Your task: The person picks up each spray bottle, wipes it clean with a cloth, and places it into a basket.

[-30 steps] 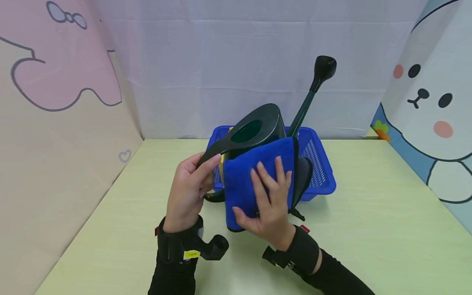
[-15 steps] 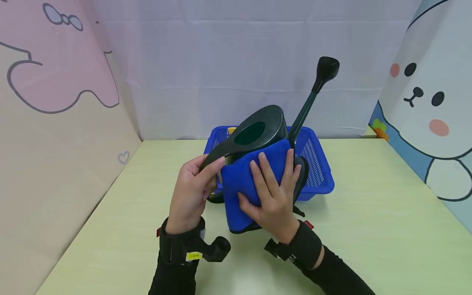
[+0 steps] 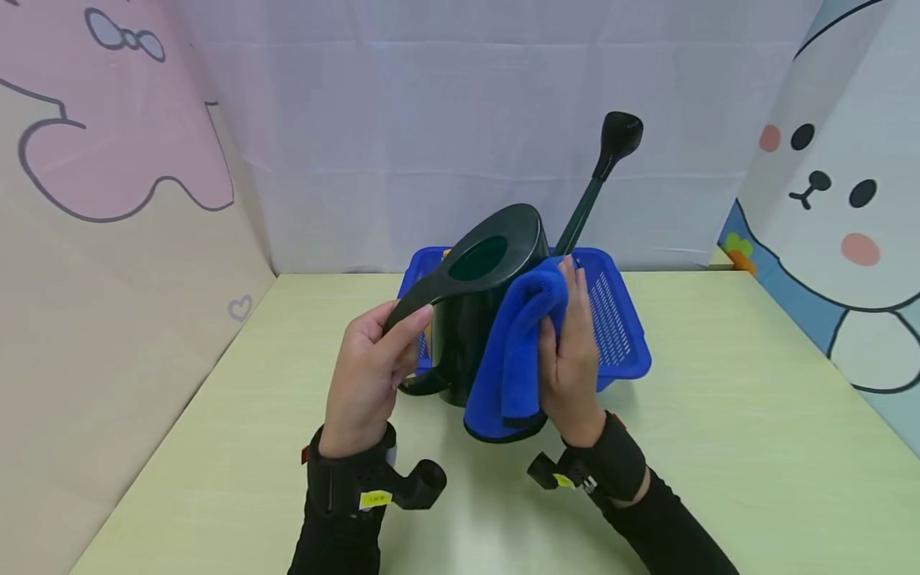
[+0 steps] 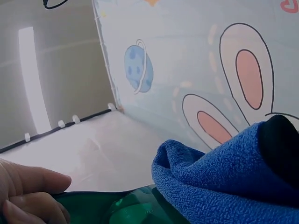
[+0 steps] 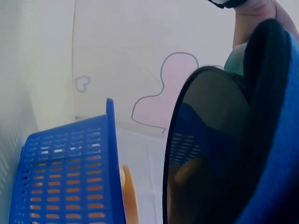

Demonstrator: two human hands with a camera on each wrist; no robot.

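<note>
A dark green watering can (image 3: 474, 335) with a long spout stands tilted in front of the basket in the head view. My left hand (image 3: 374, 367) grips its handle at the left. On the can's right side lies a folded blue cloth (image 3: 513, 359) with a dark edge, and my right hand (image 3: 575, 359) presses it there with straight fingers. The left wrist view has the cloth (image 4: 219, 172) bunched above the green can (image 4: 131, 210). In the right wrist view, the can's glossy side (image 5: 205, 107) is beside the cloth (image 5: 280, 154).
Behind the can, a blue perforated basket (image 3: 618, 319) sits on the pale table (image 3: 719, 415). Something yellow-orange (image 5: 129, 196) shows at the basket's side in the right wrist view. A white curtain (image 3: 431, 144) hangs behind the table, with printed walls at both sides.
My right hand has slid from the can's front to its right side, turning edge-on, and the cloth has folded up along with it. The can's front is uncovered; the left hand keeps its grip.
</note>
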